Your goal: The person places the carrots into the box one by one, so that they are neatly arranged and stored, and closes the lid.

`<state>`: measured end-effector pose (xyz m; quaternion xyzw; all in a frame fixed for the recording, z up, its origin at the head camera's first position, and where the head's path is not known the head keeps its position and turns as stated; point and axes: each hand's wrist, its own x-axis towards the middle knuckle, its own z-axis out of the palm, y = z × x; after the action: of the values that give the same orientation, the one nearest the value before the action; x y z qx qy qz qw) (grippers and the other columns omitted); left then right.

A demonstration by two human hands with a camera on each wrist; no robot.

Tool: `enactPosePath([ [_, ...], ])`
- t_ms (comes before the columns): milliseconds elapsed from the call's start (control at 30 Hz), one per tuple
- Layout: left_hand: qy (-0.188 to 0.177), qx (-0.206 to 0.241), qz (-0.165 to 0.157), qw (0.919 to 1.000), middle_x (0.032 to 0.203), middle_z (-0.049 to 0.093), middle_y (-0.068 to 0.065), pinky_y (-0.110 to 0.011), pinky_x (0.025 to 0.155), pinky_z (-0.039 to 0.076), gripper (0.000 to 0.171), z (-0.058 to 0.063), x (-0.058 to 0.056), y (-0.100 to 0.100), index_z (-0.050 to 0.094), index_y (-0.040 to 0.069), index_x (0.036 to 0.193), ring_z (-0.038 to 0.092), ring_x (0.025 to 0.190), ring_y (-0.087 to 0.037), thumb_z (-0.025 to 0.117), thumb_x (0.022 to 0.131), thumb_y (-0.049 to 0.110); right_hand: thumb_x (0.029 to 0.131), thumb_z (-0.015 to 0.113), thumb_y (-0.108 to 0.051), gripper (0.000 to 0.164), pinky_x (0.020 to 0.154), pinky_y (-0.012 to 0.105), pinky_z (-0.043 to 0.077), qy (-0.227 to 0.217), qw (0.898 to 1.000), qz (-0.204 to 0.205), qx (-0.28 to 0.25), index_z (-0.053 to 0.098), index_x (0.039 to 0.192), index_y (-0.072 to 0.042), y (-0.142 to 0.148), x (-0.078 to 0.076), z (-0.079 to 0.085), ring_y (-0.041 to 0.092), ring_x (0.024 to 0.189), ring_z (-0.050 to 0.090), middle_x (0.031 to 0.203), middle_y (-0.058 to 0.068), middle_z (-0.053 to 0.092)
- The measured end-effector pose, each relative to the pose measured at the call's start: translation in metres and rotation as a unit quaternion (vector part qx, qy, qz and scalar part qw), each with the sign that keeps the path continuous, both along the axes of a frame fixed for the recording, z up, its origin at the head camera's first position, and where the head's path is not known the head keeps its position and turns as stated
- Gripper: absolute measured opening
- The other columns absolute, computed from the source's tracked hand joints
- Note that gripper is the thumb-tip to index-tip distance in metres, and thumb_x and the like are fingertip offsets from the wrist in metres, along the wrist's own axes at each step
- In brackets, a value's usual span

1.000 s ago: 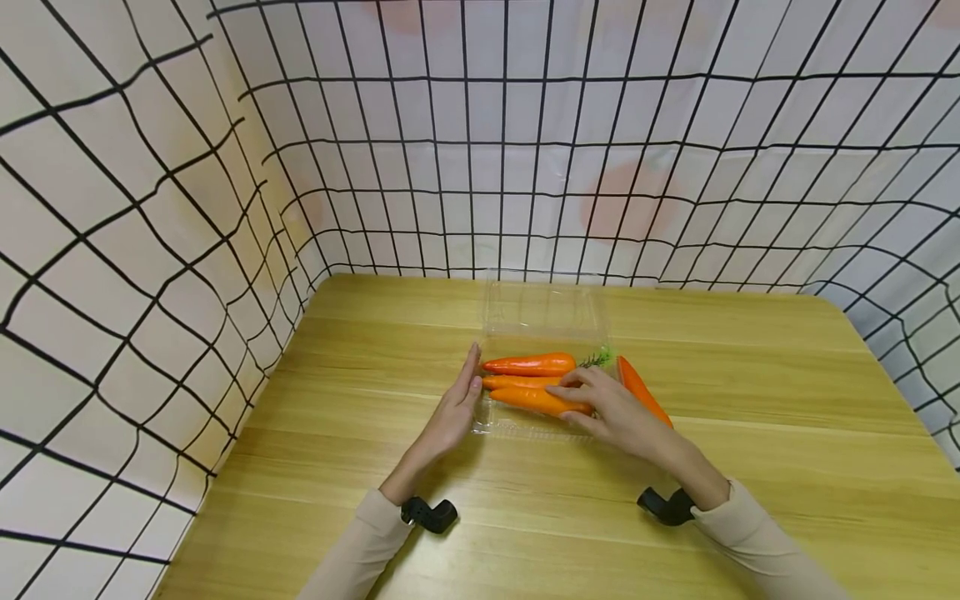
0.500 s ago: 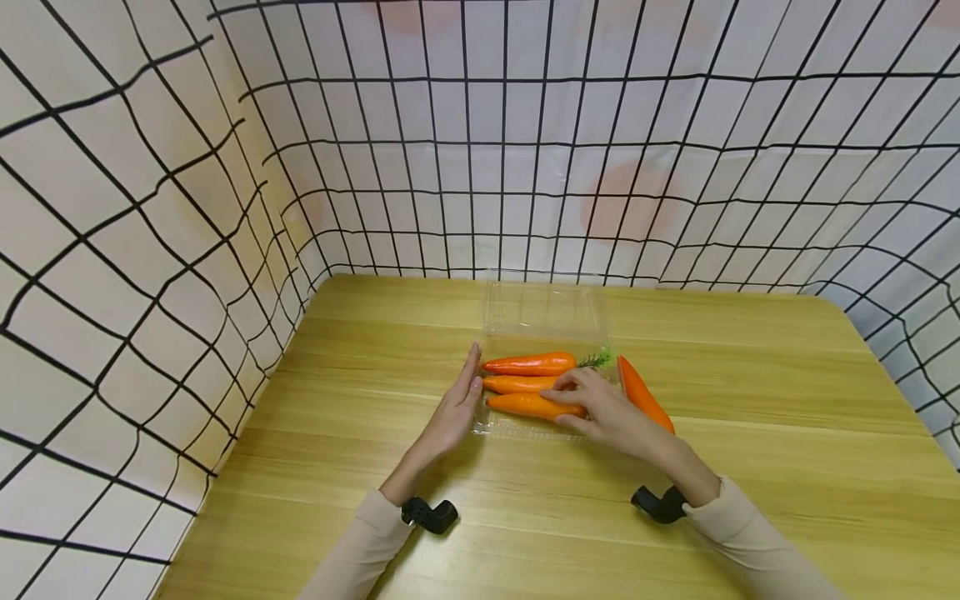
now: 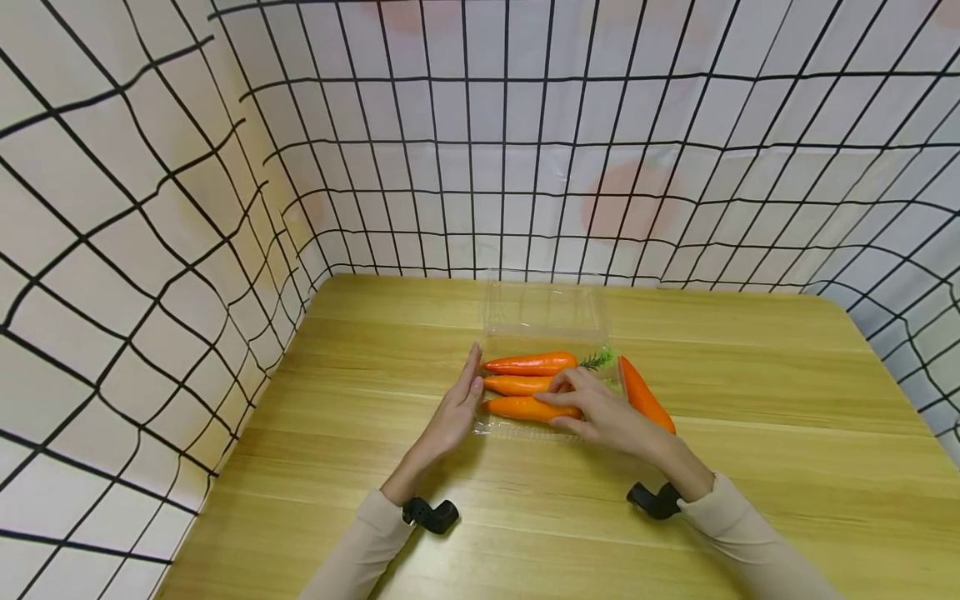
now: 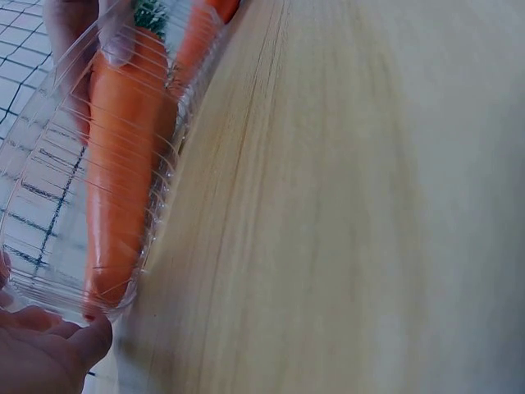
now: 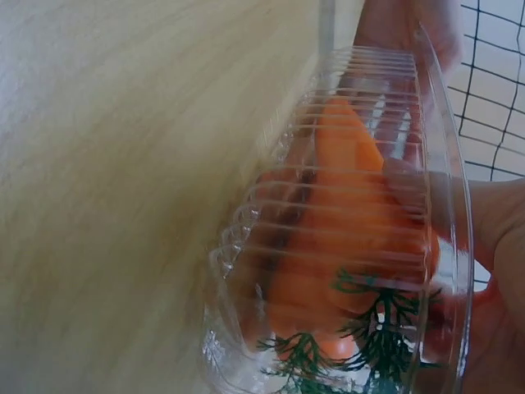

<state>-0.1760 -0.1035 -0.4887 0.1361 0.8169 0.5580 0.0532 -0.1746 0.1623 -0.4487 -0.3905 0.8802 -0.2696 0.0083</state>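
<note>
A clear plastic clamshell box (image 3: 546, 310) stands with its lid folded back. Three orange carrots lie side by side in its base: the far carrot (image 3: 529, 364), the middle carrot (image 3: 516, 385) and the near carrot (image 3: 517, 407). My right hand (image 3: 600, 412) reaches over the box's right end and pinches the thick end of the near carrot between thumb and fingers. My left hand (image 3: 452, 414) rests with straight fingers along the box's left end. Through the ribbed wall, the right wrist view shows green leaves (image 5: 381, 328) by the carrots' thick ends.
Another carrot (image 3: 645, 396) lies on the wooden table (image 3: 750, 400) just right of the box, partly behind my right forearm. Black wire grid panels (image 3: 502, 150) over white sheeting stand at the table's back and sides.
My right hand has moved a little to the left with the near carrot, whose tip now lies close to the box's left end. My left hand stays in place.
</note>
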Motion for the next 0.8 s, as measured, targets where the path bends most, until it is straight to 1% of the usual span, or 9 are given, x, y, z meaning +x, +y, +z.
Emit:
enactPosePath([
  [167,0.0,-0.002,0.0,1.0,0.175,0.01,-0.011,-0.05,0.132,0.014,0.058,0.0007,0.0,0.0003,0.005,0.01,0.168,0.015,0.161,-0.03,0.029,0.115,0.017,0.095,0.074,-0.012,0.041,0.084,0.032,0.044,0.001,1.0,0.0,-0.004,0.069,0.135,-0.005,-0.0009,0.0001,-0.0008,0.017,0.104,0.05,0.118,0.006,0.061],
  [400,0.008,0.005,-0.003,1.0,0.174,0.011,-0.015,-0.054,0.131,0.016,0.058,-0.0004,0.0008,0.0003,0.005,0.007,0.167,0.016,0.16,-0.035,0.029,0.115,0.015,0.093,0.076,-0.012,0.041,0.085,0.033,0.045,0.003,1.0,-0.007,-0.007,0.071,0.133,-0.005,-0.0013,0.0008,-0.0035,0.019,0.104,0.052,0.118,0.007,0.061],
  [667,0.008,0.004,-0.006,0.9999,0.174,0.011,-0.015,-0.055,0.13,0.016,0.058,0.0003,0.0007,0.0007,0.004,0.007,0.167,0.016,0.16,-0.036,0.029,0.115,0.014,0.09,0.079,-0.011,0.041,0.086,0.035,0.045,-0.008,1.0,-0.022,-0.012,0.073,0.129,-0.004,-0.0037,0.0018,-0.0044,0.018,0.103,0.052,0.114,0.005,0.061],
  [800,0.002,0.008,-0.007,0.9999,0.174,0.011,-0.014,-0.054,0.13,0.018,0.059,0.0011,0.0016,0.0003,0.003,0.008,0.167,0.016,0.16,-0.035,0.028,0.115,0.014,0.09,0.079,-0.011,0.041,0.09,0.038,0.044,-0.017,0.999,-0.03,-0.014,0.073,0.129,-0.003,-0.0053,0.003,-0.0049,0.019,0.105,0.051,0.114,0.005,0.061],
])
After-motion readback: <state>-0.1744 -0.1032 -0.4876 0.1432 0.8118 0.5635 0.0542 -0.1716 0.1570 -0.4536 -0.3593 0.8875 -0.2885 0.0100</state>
